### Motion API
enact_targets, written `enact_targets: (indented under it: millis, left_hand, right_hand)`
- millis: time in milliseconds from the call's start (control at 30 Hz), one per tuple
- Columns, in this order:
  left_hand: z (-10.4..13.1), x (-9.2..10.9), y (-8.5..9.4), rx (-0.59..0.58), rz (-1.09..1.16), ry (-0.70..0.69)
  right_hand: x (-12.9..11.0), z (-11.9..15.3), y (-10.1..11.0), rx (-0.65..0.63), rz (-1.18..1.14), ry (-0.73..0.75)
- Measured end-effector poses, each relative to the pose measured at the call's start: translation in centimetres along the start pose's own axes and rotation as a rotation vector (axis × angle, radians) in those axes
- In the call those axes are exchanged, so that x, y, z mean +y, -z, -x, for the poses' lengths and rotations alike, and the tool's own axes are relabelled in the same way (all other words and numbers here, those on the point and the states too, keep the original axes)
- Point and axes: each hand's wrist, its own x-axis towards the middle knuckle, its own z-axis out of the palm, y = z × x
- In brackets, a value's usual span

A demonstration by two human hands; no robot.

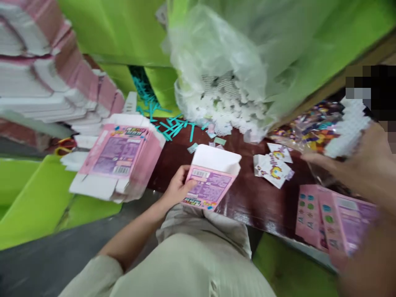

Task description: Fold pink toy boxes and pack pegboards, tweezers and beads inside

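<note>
My left hand (pixel 177 187) is closed on the lower left edge of a pink and purple box (pixel 210 187), whose white top flap stands open. The box is over the table's front edge, near my lap. At the far right, my blurred right hand (pixel 360 165) has its thumb stretched out to the left, apart from the fingers. Just beyond it are white pieces with jagged edges (pixel 349 130), beside a clear bag of small colourful packets (pixel 312 128). Contact between the fingers and those pieces is unclear.
Pink boxes (pixel 119 154) are stacked at left, and flat pink boxes (pixel 335 218) lie at the right edge. Printed cards (pixel 275 167), teal sticks (pixel 175 128) and a plastic bag of white pieces (pixel 229 99) rest on the dark red table (pixel 247 206). A person is partly visible at upper right.
</note>
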Motion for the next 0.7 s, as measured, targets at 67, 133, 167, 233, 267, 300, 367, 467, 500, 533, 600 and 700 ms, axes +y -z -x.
enact_targets:
  millis: [67,133,167,233,267,300,367,467,500,533,600,700]
  left_hand:
    - [0.3,0.5,-0.1,-0.070,0.019,0.011]
    - [0.7,0.8,-0.6,-0.116,0.053,0.017]
    - [0.9,1.0,-0.9,-0.123,0.076,0.019]
    - [1.4,1.4,-1.2,-0.119,0.121,0.024]
    - [1.6,1.5,-1.3,-0.117,0.133,0.029]
    - [1.8,1.7,-1.4,-0.115,0.132,0.034]
    - [2.1,2.0,-1.5,-0.130,0.105,0.033]
    - [2.3,2.2,-1.6,-0.194,0.086,0.011]
    - [2.3,2.1,-1.6,-0.203,0.099,0.006]
    - [2.3,2.0,-1.5,-0.198,0.120,0.004]
    - [2.4,1.8,-1.3,-0.146,0.166,-0.001]
    - [2.4,1.5,-1.3,-0.079,0.208,-0.020]
  right_hand:
    - [-4.3,0.5,-0.3,-0.180,-0.015,0.184]
    - [-7.7,0.7,-1.7,-0.286,0.056,0.358]
    - [-8.9,0.7,-2.6,-0.295,0.139,0.446]
    - [-10.2,0.3,-4.4,-0.243,0.340,0.601]
    - [-10.4,0.0,-5.2,-0.237,0.423,0.666]
    - [-10.6,-0.3,-5.8,-0.259,0.476,0.734]
    - [-10.9,-1.0,-6.6,-0.385,0.460,0.873]
    - [-11.9,-1.7,-6.4,-0.580,0.222,1.007]
    - [-12.2,-1.7,-5.9,-0.557,0.159,0.994]
    - [-12.3,-1.5,-5.2,-0.469,0.126,0.942]
    - [-12.4,-0.5,-4.0,-0.200,0.136,0.754]
    - [-11.9,2.2,-3.7,0.022,0.181,0.509]
